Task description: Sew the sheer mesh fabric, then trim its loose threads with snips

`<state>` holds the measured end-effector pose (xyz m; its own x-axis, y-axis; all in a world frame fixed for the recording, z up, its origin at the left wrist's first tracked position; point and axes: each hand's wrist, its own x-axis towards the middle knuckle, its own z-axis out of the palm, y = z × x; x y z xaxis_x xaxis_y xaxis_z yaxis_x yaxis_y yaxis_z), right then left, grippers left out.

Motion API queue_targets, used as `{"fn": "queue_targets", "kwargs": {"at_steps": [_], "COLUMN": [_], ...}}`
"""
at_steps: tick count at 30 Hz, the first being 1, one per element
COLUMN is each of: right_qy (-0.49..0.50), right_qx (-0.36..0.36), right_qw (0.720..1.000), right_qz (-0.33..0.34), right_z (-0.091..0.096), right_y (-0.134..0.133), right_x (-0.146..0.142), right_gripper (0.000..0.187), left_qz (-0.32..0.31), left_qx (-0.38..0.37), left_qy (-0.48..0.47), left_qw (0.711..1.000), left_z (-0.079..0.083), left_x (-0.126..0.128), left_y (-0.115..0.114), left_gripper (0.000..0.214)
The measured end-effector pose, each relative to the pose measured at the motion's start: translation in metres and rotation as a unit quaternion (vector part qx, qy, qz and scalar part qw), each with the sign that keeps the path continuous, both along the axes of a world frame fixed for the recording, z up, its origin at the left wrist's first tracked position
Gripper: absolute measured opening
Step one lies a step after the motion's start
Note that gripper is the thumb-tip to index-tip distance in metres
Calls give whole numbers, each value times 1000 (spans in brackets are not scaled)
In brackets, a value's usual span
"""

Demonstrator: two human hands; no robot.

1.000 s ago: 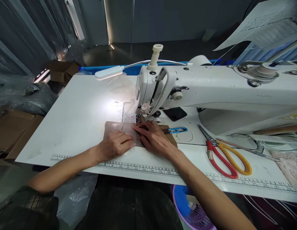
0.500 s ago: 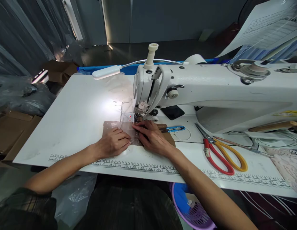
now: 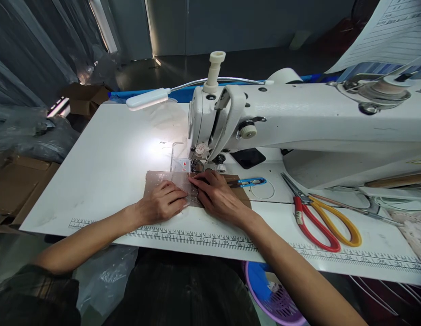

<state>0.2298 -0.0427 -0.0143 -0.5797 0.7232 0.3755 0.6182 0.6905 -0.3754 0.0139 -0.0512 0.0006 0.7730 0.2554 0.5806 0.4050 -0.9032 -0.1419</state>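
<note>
A small brownish see-through piece of material [image 3: 163,178] lies on the white sewing table [image 3: 112,158], just in front of the needle of the white sewing machine [image 3: 281,122]. My left hand [image 3: 161,201] rests on the piece with its fingers curled and pressed down, tips pointing right. My right hand [image 3: 217,195] lies flat on it beside the left, fingers stretched toward the presser foot [image 3: 197,166]. The fingertips of both hands nearly meet over the piece.
Blue thread snips [image 3: 249,182] lie right of my right hand. Red and yellow scissors [image 3: 319,222] lie further right. A gooseneck lamp [image 3: 147,98] lights the table. A ruler strip [image 3: 203,237] runs along the near edge. A purple basket [image 3: 275,303] sits under the table.
The hands have stayed on the piece with almost no shift; only the camera view has moved slightly.
</note>
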Motion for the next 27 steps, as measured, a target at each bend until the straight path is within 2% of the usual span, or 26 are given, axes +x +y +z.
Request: {"fn": "queue_targets", "kwargs": {"at_steps": [5,11,15,18,20,24,27], "right_qy": [8,6,-14,-16,-17,-12,-5], "right_qx": [-8,-29,-36,-51,-59,-63,-59], "right_qw": [1000,999,998,998,998,998,998], "right_qz": [-2,45,47,36,29,24,19], "right_z": [0,7,10,12,14,16,14], "right_y": [0,-1,-2,-4,-4,-5,-4], "right_x": [2,9,10,8,7,6,5], "right_gripper": [39,39,38,39,40,40,40], "left_qz": [1,10,15,9,14,69,67], "left_qx": [-2,7,11,-3,-33,-77,-70], "left_qy": [-1,-10,-14,-10,-3,-31,1], "left_qw": [1000,1000,1000,1000,999,994,995], "left_z": [-2,-7,-9,-4,3,18,21], "left_x": [0,0,1,-1,-5,-14,-15], "left_y": [0,1,-1,-1,3,19,34], "left_gripper": [8,9,10,8,13,26,25]}}
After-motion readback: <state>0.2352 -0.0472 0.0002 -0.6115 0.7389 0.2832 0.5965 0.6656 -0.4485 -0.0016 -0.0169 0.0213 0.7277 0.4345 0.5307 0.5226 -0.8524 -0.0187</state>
